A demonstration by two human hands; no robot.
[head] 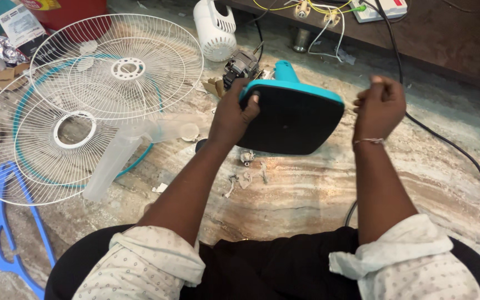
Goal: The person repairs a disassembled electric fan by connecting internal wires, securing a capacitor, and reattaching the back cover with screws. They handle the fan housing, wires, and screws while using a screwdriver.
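A person sits on a marble floor [318, 189], seen from above, working on a taken-apart pedestal fan.

The left hand [233, 114] grips the fan base [293, 119], a rounded teal piece with a black underside, tipped up on its edge so the underside faces the person. The fingers curl over its upper left rim, closed firmly on it. The base stands near the middle of the floor, just in front of the bare fan motor [241, 65].

The right hand [379, 105] is raised just beside the base's right edge, not touching it. Its fingers are pinched shut into a loose fist; whether they hold something small cannot be told.

Both forearms reach forward, sleeves rolled to the elbow, the left wrist bent inward, the right wrist upright.

To do this step well, the left hand should probably keep the base steady on its edge, so the underside stays in view and the small loose screws and bits [246, 166] on the floor below it stay within reach.

Two white wire fan guards [84, 105] lie overlapping toward the floor's left edge, with a clear fan blade [123, 150] across them. A black cable [462, 153] runs along the right side.
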